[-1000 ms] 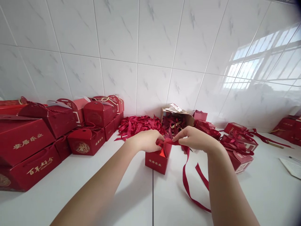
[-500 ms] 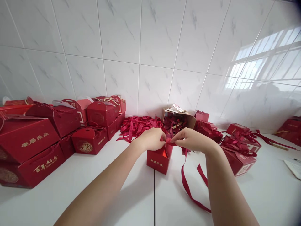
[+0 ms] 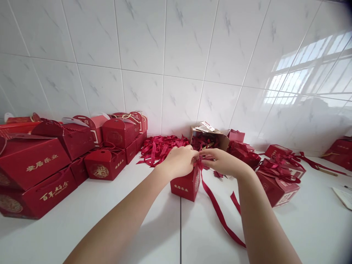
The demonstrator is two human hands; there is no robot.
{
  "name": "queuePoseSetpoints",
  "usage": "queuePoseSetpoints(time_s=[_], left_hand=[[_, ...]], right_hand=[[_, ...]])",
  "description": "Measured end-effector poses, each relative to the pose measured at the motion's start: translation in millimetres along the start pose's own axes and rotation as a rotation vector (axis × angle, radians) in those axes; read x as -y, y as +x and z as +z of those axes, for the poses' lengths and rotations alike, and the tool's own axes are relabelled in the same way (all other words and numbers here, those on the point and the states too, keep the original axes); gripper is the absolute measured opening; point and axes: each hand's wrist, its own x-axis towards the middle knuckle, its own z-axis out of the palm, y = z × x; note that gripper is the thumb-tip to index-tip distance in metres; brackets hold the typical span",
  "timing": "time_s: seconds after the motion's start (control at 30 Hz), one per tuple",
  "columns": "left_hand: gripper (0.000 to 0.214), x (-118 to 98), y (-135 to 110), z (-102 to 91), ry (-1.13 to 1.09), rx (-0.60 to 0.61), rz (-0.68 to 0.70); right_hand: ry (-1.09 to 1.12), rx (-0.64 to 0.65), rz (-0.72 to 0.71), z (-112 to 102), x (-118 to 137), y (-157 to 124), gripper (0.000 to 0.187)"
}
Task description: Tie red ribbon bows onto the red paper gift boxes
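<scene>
A small red gift box (image 3: 184,186) with gold characters stands on the white counter (image 3: 82,220) in the middle. My left hand (image 3: 180,160) is closed over its top, pinching the top flaps together with the ribbon. My right hand (image 3: 222,162) is closed too, pinching the dark red ribbon (image 3: 217,209) right beside the left fingertips. The ribbon's long tail runs down and to the right across the counter. A second short tail lies beside my right forearm.
Stacked red gift boxes (image 3: 55,154) fill the left side. A heap of loose red ribbons (image 3: 161,146) and an open cardboard box (image 3: 209,137) lie against the tiled wall. More red boxes with ribbons (image 3: 275,176) sit at right, and a paper (image 3: 343,196) at far right.
My hands have moved closer together and slightly up over the box top. The box's upright flap has been drawn shut, and the ribbon tail now hangs straighter from the pinch.
</scene>
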Motion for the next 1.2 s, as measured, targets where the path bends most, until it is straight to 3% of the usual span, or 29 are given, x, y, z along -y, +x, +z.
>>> queuePoseSetpoints(time_s=[0.17,0.33,0.4,0.5,0.67,0.8,0.87,0.97,1.13,1.2], left_hand=[[0.025,-6.1,-2.6,-4.7,0.036,-0.127,0.019],[0.021,-5.0,-4.3,-10.6,-0.134,-0.289,-0.048],[0.022,-3.6,-5.8,-14.4,-0.157,-0.224,-0.106],[0.025,1.2,-8.3,-18.4,-0.108,-0.003,-0.216],[0.023,16.5,-9.0,-12.7,-0.082,0.252,-0.275],[0.019,30.2,-2.5,-3.6,-0.133,0.296,-0.276],[0.020,36.0,1.4,-0.5,-0.176,0.290,-0.275],[0.015,40.8,4.5,1.7,-0.241,0.314,-0.278],[0.018,38.6,3.7,0.6,-0.309,0.355,-0.260],[0.021,37.5,3.7,-0.1,-0.317,0.363,-0.254]], right_hand=[[0.073,0.058,-0.053,3.2,0.9,3.5,0.019],[0.173,-0.040,-0.109,3.6,4.6,3.3,0.018],[0.235,-0.094,-0.104,2.9,8.1,1.9,0.019],[0.279,-0.206,-0.107,-0.9,15.4,-3.7,0.019],[0.465,-0.494,-0.266,-14.8,29.6,-26.4,0.020],[0.652,-0.795,-0.394,-25.2,37.9,-44.5,0.011],[0.691,-0.836,-0.382,-27.2,39.0,-46.6,0.010],[0.639,-0.658,-0.256,-23.6,37.0,-39.4,0.014],[0.176,-0.072,0.038,-0.4,28.1,-12.9,0.018],[0.034,0.041,0.103,11.0,23.1,-1.7,0.018]])
